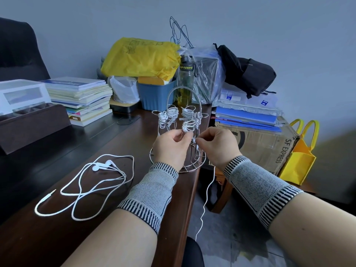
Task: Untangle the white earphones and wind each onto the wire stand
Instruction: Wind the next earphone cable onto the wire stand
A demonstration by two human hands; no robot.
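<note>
Risk: cord (pixel 207 191) off desk (pixel 57 237) edge may snag, tug stand (pixel 183 132) over. Left hand (pixel 170 149) pinching earbud end at stand; right hand (pixel 216 144) pinching cord. Loose earphones (pixel 86 186) waiting, could re-tangle.

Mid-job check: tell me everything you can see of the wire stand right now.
The wire stand is thin silvery metal, upright near the dark desk's right edge. It has a round wire base, vertical rods, looped arms and a coiled arched handle on top. Several arms carry wound white earphone bundles. The left hand and right hand work in front of it, pinching white cord at a lower arm.
</note>
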